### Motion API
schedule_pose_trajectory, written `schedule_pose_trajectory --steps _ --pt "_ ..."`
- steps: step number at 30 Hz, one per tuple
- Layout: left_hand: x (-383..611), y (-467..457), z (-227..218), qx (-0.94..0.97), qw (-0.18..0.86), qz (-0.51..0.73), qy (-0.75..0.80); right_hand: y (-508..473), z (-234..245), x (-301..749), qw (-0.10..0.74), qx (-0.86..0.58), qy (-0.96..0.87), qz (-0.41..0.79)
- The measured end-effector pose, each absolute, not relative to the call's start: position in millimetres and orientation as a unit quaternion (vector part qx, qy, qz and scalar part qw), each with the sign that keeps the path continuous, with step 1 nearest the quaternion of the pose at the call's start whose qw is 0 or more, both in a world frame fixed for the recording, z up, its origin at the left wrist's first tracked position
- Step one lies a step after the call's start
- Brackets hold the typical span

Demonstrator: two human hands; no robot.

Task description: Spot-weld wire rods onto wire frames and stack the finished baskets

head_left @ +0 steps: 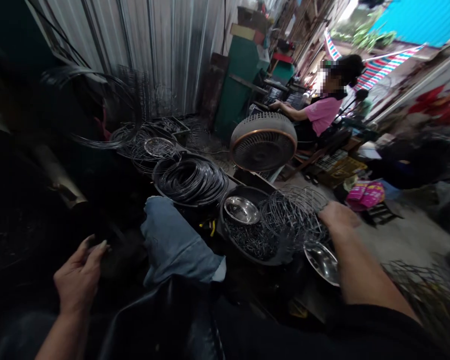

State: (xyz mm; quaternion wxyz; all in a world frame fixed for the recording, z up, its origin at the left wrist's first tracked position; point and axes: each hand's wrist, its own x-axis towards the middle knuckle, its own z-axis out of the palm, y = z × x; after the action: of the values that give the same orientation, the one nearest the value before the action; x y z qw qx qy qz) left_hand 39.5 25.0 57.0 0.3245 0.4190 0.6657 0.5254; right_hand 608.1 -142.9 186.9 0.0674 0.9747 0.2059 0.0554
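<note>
My right hand [337, 217] grips a round wire cage [292, 215], probably a fan guard, held over a dark basin [247, 240] of small black metal parts. A small steel bowl [242, 210] rests in that basin. A second steel bowl [322, 262] lies under my right forearm. My left hand [78, 275] reaches low at the left into a dark spot, fingers bent and close together; what they touch is hidden. A blue cloth [172, 240] lies between my hands.
A basin of black wire rings [191, 180] sits behind the cloth, with more wire guards [150, 142] beyond it. A fan [263, 141] faces down mid-scene. A person in a pink shirt [322, 112] works at a green machine [240, 85]. Corrugated metal wall behind.
</note>
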Motion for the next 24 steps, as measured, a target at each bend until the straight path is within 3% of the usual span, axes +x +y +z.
schedule_pose_trajectory --steps 5,13,17,24 --pt "23.5 42.7 17.6 0.256 0.469 0.537 0.653 -63.4 185.9 549.6 0.057 0.938 0.340 0.033" --pt "-3.3 52.1 -8.8 0.300 0.518 0.426 0.678 142.8 95.7 375.7 -0.064 0.767 0.630 -0.106" --pt "-6.8 56.7 -16.3 0.317 0.534 0.381 0.685 225.2 68.2 318.6 -0.116 0.747 0.644 -0.119" --pt "-2.9 68.7 -24.7 0.345 0.513 0.364 0.696 296.5 67.0 315.0 -0.160 0.770 0.611 -0.091"
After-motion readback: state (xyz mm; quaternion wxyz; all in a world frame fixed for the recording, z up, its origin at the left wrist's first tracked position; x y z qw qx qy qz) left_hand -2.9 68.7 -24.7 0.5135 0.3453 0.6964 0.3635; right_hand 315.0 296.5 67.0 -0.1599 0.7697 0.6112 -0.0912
